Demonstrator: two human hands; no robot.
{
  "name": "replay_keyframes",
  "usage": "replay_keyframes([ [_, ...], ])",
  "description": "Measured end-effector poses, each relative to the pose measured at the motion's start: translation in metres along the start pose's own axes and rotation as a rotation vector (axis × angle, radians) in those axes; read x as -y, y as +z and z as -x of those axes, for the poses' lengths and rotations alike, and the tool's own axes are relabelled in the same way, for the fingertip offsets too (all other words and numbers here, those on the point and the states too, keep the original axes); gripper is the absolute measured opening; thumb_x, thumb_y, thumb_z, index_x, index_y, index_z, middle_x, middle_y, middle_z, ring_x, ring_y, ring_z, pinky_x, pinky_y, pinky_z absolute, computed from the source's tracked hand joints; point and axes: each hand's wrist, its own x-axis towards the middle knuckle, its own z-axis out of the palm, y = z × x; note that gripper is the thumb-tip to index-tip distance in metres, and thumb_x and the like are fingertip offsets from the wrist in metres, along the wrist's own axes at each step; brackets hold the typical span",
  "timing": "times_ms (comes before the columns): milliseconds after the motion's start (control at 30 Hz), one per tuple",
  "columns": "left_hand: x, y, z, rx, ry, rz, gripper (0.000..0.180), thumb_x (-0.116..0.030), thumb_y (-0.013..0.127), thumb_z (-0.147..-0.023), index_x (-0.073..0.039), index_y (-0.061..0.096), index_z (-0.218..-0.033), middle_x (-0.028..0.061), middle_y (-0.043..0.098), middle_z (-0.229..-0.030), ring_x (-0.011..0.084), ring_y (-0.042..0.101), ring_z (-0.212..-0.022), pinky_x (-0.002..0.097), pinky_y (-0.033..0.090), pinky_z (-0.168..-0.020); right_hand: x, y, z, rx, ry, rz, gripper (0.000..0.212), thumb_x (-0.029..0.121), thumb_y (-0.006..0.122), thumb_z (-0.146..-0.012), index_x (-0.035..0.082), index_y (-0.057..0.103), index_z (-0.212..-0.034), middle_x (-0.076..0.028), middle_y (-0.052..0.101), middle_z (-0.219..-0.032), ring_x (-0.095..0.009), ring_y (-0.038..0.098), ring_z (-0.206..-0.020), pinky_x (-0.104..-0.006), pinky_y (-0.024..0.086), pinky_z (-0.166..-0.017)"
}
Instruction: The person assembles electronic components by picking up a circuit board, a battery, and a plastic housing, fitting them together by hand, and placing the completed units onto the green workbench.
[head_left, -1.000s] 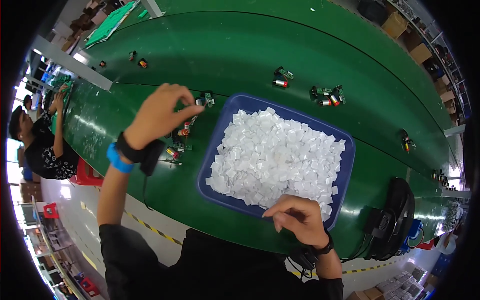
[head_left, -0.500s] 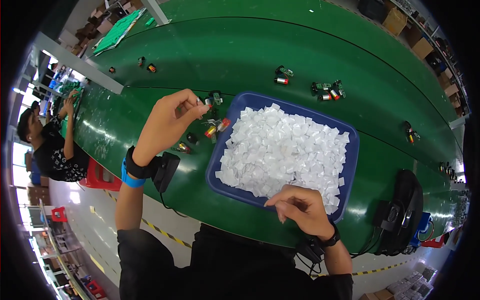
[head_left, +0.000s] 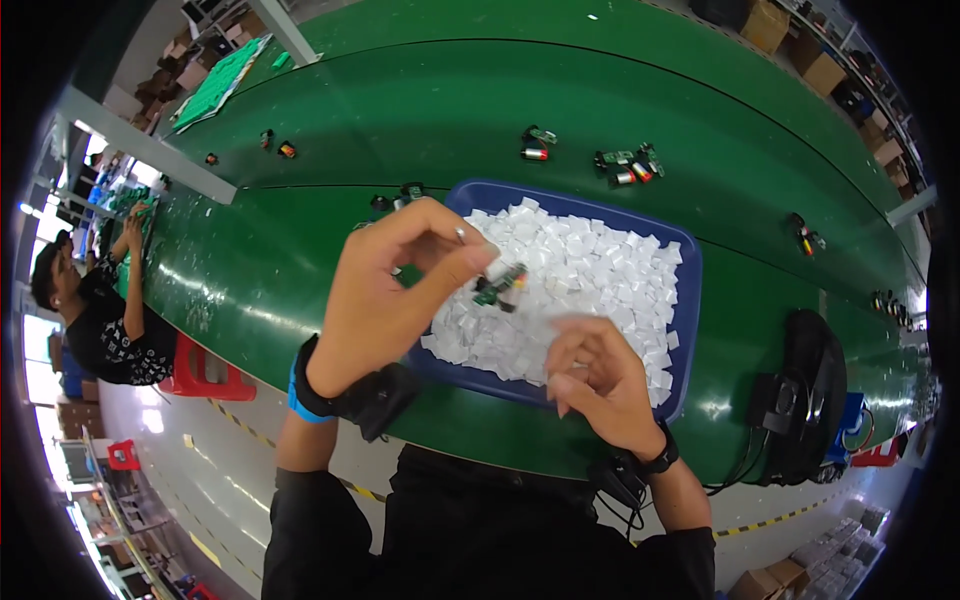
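Note:
My left hand [head_left: 390,290] is closed in a pinch on a small green circuit board assembly [head_left: 497,290], which hangs from its fingertips over the near left part of the blue tray [head_left: 690,330]. The board carries a dark part and some red and yellow; motion smears it. Small white square pieces [head_left: 610,270] heap up in the tray. Over the tray's near side, my right hand [head_left: 605,385] has its fingers loosely curled and apart from the thumb, with nothing visible between them. Its forefinger is blurred. More board assemblies [head_left: 412,190] lie beside the tray's left edge, partly behind my left hand.
Several board assemblies with small cylinders [head_left: 625,168] are scattered on the green table [head_left: 400,110]. A black case with cables [head_left: 800,410] stands at the right. A metal post [head_left: 160,150] rises at the left, where another person [head_left: 100,310] sits working.
My left hand has moved right from the boards beside the tray to over it, carrying one board assembly. My right hand has lifted slightly away from the near rim, its fingers spreading.

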Motion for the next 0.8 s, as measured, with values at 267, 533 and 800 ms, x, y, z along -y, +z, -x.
replay_keyframes([
  [267, 0.002, 0.038, 0.0, 0.251, -0.037, 0.166, 0.01, -0.006, 0.069, -0.089, -0.001, 0.062, -0.093, 0.0054, 0.068, -0.089, 0.0089, 0.063, -0.078, 0.0213, 0.048, -0.065, 0.0, -0.002, -0.005, -0.208, -0.203, 0.28, 0.042, 0.002, 0.071, -0.084, 0.001, 0.054, -0.123, -0.007, 0.054, -0.1, -0.012, 0.059, -0.083, -0.0215, 0.052, -0.06],
  [533, 0.01, 0.052, 0.003, 0.382, -0.047, 0.194, 0.016, -0.006, 0.066, -0.091, -0.001, 0.061, -0.105, 0.0076, 0.068, -0.094, 0.011, 0.065, -0.083, 0.0221, 0.049, -0.068, 0.0, -0.012, -0.002, -0.127, -0.287, 0.408, 0.023, 0.003, 0.072, -0.086, 0.004, 0.063, -0.107, -0.008, 0.062, -0.099, -0.012, 0.061, -0.077, -0.0216, 0.049, -0.058],
  [800, 0.052, 0.046, -0.001, 0.484, -0.173, 0.277, 0.039, -0.031, 0.048, -0.103, 0.001, 0.056, -0.123, 0.014, 0.065, -0.107, 0.0165, 0.063, -0.089, 0.0249, 0.052, -0.067, 0.012, -0.025, -0.004, -0.186, -0.227, 0.045, 0.015, 0.012, 0.06, -0.096, -0.001, 0.054, -0.1, -0.011, 0.059, -0.084, -0.014, 0.059, -0.071, -0.0227, 0.047, -0.053],
])
